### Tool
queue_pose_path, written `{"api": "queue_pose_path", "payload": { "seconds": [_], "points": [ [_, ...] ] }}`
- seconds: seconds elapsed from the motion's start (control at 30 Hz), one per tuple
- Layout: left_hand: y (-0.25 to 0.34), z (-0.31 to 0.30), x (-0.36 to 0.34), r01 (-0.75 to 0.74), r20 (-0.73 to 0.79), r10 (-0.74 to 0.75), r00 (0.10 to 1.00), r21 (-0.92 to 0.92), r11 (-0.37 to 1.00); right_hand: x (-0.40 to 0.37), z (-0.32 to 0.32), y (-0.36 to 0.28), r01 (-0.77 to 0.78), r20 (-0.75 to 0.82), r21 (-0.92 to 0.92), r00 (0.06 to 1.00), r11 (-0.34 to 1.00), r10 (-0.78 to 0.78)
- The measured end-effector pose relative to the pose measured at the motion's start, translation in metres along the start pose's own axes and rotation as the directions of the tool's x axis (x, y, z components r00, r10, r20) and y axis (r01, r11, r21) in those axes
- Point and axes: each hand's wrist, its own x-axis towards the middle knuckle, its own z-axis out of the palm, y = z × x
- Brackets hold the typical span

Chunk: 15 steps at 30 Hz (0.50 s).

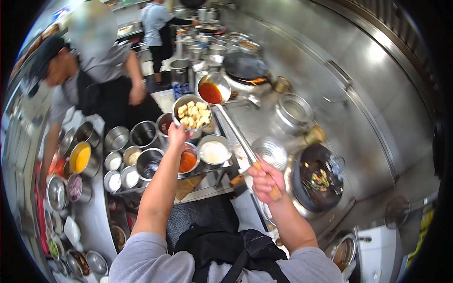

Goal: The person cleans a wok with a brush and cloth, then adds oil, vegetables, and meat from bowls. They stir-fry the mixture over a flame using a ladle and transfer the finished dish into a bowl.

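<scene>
My left hand [178, 136] grips the rim of a metal bowl [176, 112] full of pale yellow chunks [193, 114], possibly cauliflower. It hangs over the containers on the counter. Fingers wrapped round its wooden handle, my right hand [267, 180] holds a long ladle [234, 128]. Red-orange sauce [210, 93] lies in the ladle's head, just past the metal bowl. To the right of my right hand, a black wok [303, 191] sits on the stove with bits of vegetables [319, 180] inside. A perforated skimmer [270, 153] lies close behind that hand.
Pots of white powder [213, 152], orange-red sauce [188, 161] and other seasonings crowd the counter beneath my left arm. Another wok [245, 66] stands farther back. At left, a co-worker [111, 75] reaches towards metal containers; another person [156, 33] stands at the far end.
</scene>
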Motion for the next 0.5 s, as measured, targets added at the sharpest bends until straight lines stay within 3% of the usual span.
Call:
{"api": "queue_pose_path", "payload": {
  "seconds": [0.1,0.2,0.27,0.33,0.4,0.43,0.5],
  "points": [
    [-0.029,0.108,-0.002,0.137,0.186,-0.142,0.972,0.036,0.990,-0.104,0.015,-0.019,0.148,-0.010,-0.087,0.989,0.985,-0.149],
    [-0.078,0.183,-0.047,0.217,0.342,-0.204,0.917,0.002,0.976,-0.200,0.024,-0.041,0.282,-0.044,-0.133,0.956,0.950,-0.290],
    [-0.118,0.219,-0.083,0.289,0.402,-0.261,0.878,-0.010,0.957,-0.259,0.024,-0.052,0.320,-0.246,-0.326,0.880,0.890,-0.407],
    [-0.143,0.248,-0.126,0.372,0.451,-0.357,0.818,0.059,0.927,-0.304,0.013,-0.072,0.263,-0.381,-0.508,0.786,0.820,-0.488],
    [-0.177,0.274,-0.154,0.415,0.486,-0.399,0.777,0.081,0.906,-0.332,-0.003,-0.091,0.077,-0.574,-0.676,0.569,0.733,-0.589],
    [-0.191,0.285,-0.163,0.427,0.537,-0.412,0.737,0.103,0.898,-0.344,-0.017,-0.100,0.097,-0.572,-0.677,0.554,0.729,-0.605],
    [-0.203,0.309,-0.184,0.446,0.525,-0.447,0.724,0.139,0.884,-0.363,-0.052,-0.121,-0.141,-0.680,-0.718,0.352,0.681,-0.644]
  ]
}}
